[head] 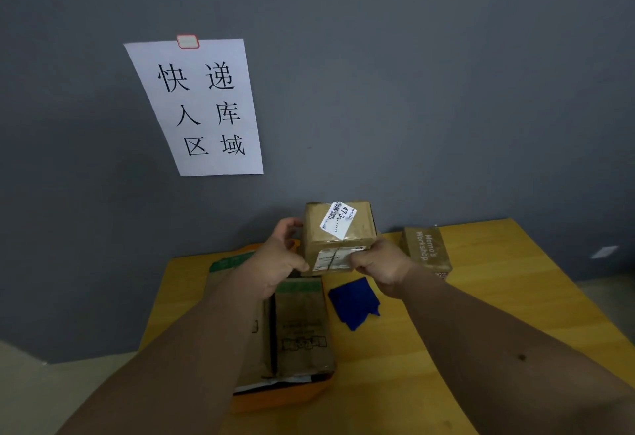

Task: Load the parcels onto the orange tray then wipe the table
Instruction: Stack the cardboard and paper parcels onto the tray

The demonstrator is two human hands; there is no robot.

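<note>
I hold a small brown cardboard parcel (338, 235) with white labels in the air above the table's far side. My left hand (280, 259) grips its left face and my right hand (379, 264) grips its lower right corner. Below my left arm the orange tray (275, 398) carries flat brown parcels (302, 328) with green bands. A second brown parcel (426, 249) printed "Momo's Workshop" stands on the yellow table (446, 348) to the right. A blue cloth (355, 302) lies crumpled on the table between the tray and that parcel.
A grey wall rises directly behind the table, with a white paper sign (202, 105) of black characters pinned to it. The table's left edge runs close beside the tray. A small white scrap (604, 251) lies beyond the table's right corner.
</note>
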